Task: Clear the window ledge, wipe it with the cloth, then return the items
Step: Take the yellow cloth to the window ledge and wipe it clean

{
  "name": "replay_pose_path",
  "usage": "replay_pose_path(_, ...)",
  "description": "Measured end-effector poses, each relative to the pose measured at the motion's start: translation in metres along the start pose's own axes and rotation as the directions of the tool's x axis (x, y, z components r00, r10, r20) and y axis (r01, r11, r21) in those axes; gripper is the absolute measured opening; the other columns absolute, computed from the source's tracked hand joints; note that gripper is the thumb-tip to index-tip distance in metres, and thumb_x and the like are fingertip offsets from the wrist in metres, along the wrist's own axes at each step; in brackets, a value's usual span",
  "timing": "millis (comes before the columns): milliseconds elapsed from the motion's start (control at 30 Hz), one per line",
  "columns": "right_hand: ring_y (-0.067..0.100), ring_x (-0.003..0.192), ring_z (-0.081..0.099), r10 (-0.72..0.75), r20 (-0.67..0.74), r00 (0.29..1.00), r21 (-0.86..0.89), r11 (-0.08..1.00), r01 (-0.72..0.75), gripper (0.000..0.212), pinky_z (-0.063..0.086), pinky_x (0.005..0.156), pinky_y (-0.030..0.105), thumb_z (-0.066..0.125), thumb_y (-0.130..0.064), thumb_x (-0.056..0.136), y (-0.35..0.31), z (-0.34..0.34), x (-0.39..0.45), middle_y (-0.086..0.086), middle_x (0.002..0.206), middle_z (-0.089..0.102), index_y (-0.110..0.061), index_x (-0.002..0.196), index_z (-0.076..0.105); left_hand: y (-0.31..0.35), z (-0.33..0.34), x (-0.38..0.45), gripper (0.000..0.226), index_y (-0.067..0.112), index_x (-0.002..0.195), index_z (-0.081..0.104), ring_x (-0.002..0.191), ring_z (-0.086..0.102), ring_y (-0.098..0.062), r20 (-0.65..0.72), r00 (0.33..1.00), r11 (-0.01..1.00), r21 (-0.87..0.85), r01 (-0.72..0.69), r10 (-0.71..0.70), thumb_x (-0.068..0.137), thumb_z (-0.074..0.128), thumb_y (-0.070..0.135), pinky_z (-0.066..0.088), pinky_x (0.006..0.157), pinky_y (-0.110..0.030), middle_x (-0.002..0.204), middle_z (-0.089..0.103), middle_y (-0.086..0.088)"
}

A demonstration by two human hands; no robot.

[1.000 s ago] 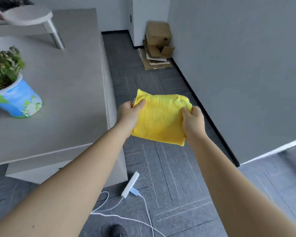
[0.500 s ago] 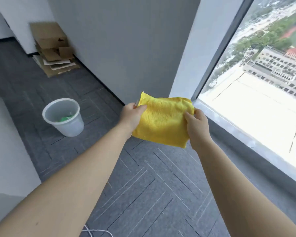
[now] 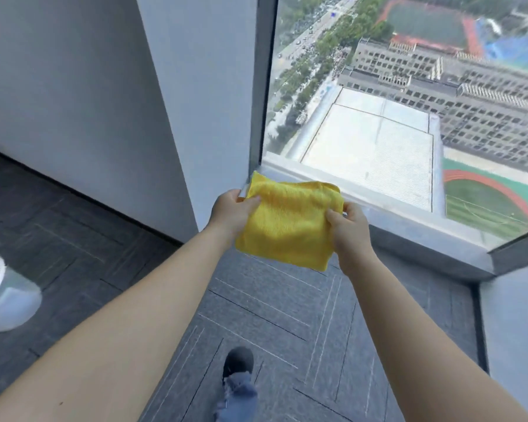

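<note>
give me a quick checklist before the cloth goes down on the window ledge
1. Cloth folded into a pad: ok.
2. Left hand gripping the cloth's left edge: ok.
3. Right hand gripping its right edge: ok.
4. Visible stretch of window ledge free of items: ok.
5. Rest of the ledge, past the frame: cannot tell.
6. Cloth touching the ledge: not ok, held in the air in front of it.
</note>
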State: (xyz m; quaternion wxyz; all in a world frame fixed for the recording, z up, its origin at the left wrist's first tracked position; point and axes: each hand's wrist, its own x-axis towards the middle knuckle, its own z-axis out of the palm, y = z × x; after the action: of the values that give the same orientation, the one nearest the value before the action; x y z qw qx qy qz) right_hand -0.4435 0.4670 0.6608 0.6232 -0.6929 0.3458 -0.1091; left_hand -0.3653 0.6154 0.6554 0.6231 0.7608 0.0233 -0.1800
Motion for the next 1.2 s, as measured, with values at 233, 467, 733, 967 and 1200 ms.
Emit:
replay_pose_path(233,0.022,0.086,0.048,0.064,-0.07,0.995,0.018,0.998,-0.063,0.007,0.039,0.074,0.033,0.043,-0.009,0.09,-0.003,0.02,0.135,0.009,0.098,0.051,-0.013,0.094,0.048,0.013,0.047,0.14,0.02,0.019,0.067,0.049,0.083,0.053,-0.023,0.109,0.993,0.999,0.038,0.037,-0.041,0.086,0.056,0.018,0.041,0.077,-0.034,0.077,0.054,-0.003)
replay_pose_path(467,0.017,0.075,0.052,0.134,-0.129,0.983,0.05,0.99,-0.128,0.012,0.043,0.068,0.031,0.044,-0.005,0.089,-0.004,0.038,0.274,0.005,0.091,0.055,-0.014,0.097,0.047,0.017,0.099,0.289,0.051,-0.002,0.13,0.039,0.116,0.052,-0.034,0.189,0.97,0.986,0.089,0.138,-0.153,0.087,0.053,0.021,0.046,0.091,-0.043,0.13,0.052,-0.017)
replay_pose_path(733,0.02,0.078,0.051,0.186,-0.182,0.966,0.03,0.983,-0.184,0.015,0.042,0.076,0.032,0.047,-0.005,0.087,0.036,0.061,0.409,-0.004,0.075,0.051,-0.018,0.095,0.05,-0.014,0.152,0.411,0.013,0.014,0.078,0.052,0.074,0.052,-0.024,0.258,0.935,0.969,0.099,0.226,-0.244,0.084,0.048,0.004,0.041,0.067,-0.032,0.082,0.055,-0.007)
replay_pose_path(967,0.023,0.081,0.052,0.232,-0.103,0.967,0.016,0.973,-0.232,0.016,0.043,0.074,0.033,0.048,-0.001,0.085,0.085,0.084,0.542,0.001,0.08,0.055,-0.015,0.094,0.052,-0.052,0.198,0.532,0.029,0.02,0.069,0.05,0.065,0.05,-0.017,0.167,0.951,0.961,0.14,0.238,-0.26,0.082,0.046,-0.005,0.04,0.059,-0.028,0.071,0.054,-0.001)
replay_pose_path(1200,0.023,0.081,0.053,0.227,-0.096,0.969,-0.026,0.973,-0.231,0.023,0.046,0.076,0.038,0.049,0.003,0.081,0.169,0.126,0.651,0.0,0.077,0.055,-0.018,0.091,0.052,-0.133,0.234,0.642,0.01,0.018,0.074,0.056,0.084,0.053,-0.024,0.141,0.959,0.957,0.194,0.216,-0.245,0.071,0.057,0.009,0.043,0.077,-0.038,0.079,0.056,-0.006)
